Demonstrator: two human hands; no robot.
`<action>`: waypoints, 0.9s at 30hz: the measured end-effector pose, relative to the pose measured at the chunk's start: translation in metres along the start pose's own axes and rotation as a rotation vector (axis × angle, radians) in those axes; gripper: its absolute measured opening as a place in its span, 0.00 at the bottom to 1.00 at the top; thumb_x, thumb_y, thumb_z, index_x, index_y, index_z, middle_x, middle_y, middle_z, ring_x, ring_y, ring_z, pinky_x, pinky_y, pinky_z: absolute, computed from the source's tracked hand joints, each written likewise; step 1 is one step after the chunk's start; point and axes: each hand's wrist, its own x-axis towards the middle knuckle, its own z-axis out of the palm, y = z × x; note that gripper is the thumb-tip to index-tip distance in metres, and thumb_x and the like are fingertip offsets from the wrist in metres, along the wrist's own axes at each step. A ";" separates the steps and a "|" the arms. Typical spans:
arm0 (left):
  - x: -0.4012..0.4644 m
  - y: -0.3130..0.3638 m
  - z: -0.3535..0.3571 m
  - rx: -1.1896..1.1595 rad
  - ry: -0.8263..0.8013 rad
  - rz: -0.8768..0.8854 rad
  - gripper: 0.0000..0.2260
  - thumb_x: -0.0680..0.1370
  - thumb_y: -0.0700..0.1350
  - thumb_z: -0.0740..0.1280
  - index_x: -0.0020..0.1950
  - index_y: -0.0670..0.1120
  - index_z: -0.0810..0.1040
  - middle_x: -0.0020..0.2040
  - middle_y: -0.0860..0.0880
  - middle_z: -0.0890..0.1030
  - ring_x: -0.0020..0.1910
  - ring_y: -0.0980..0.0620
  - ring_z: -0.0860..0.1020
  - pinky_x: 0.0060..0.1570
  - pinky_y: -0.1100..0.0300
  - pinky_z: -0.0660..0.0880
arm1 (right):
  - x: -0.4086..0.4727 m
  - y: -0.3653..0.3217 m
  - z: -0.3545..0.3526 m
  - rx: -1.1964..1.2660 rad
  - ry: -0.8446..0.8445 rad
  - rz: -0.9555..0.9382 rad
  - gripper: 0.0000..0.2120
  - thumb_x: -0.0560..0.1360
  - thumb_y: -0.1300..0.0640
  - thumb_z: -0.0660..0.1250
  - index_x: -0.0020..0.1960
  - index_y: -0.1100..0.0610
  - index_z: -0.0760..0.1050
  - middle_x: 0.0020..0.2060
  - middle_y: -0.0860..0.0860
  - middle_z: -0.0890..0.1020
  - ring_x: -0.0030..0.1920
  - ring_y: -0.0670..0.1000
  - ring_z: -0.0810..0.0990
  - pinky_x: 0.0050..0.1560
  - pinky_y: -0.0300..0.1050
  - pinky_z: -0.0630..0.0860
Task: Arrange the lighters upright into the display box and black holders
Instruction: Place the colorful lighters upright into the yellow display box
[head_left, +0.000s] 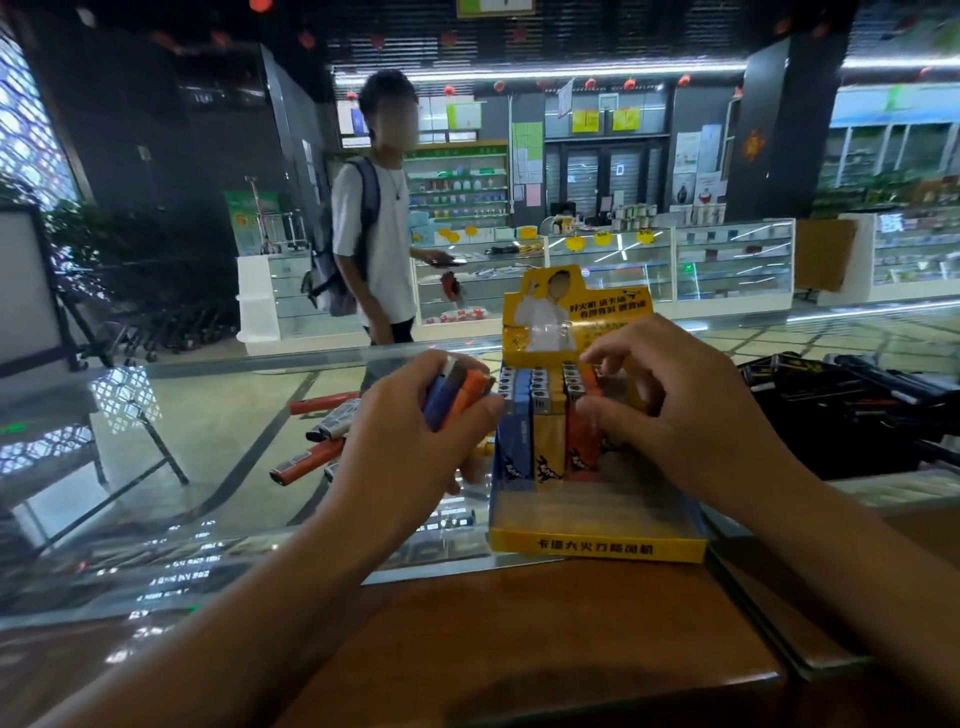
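A yellow display box stands on the glass counter with several blue, yellow and orange lighters upright in its back rows. My left hand grips a small bunch of lighters, blue and orange, just left of the box. My right hand is over the box's right side, its fingers curled around the upright orange lighters there. More loose lighters lie flat on the glass to the left, partly hidden by my left hand. Black holders sit at the right.
A wooden ledge runs along the near edge of the glass counter. A person in a white shirt with a backpack stands beyond the counter. Shop display cases fill the background.
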 end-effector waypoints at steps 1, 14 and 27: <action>-0.001 0.002 0.000 0.000 -0.006 0.033 0.07 0.75 0.49 0.73 0.49 0.49 0.79 0.37 0.46 0.82 0.28 0.49 0.81 0.27 0.57 0.78 | 0.000 -0.003 0.000 0.033 0.033 -0.027 0.12 0.74 0.45 0.70 0.53 0.50 0.75 0.42 0.39 0.73 0.42 0.35 0.73 0.40 0.26 0.66; -0.007 0.008 0.010 0.107 -0.178 0.175 0.13 0.68 0.62 0.72 0.48 0.58 0.79 0.41 0.58 0.81 0.38 0.57 0.80 0.34 0.66 0.77 | -0.002 -0.025 0.004 0.284 -0.107 -0.168 0.08 0.77 0.48 0.67 0.52 0.51 0.77 0.36 0.41 0.76 0.31 0.43 0.72 0.32 0.31 0.67; -0.010 0.014 0.013 -0.089 -0.219 0.011 0.23 0.63 0.57 0.75 0.55 0.57 0.76 0.47 0.57 0.82 0.41 0.56 0.84 0.34 0.65 0.79 | -0.004 -0.028 -0.002 0.679 -0.134 0.074 0.18 0.74 0.55 0.71 0.62 0.52 0.71 0.38 0.52 0.81 0.29 0.63 0.73 0.29 0.53 0.73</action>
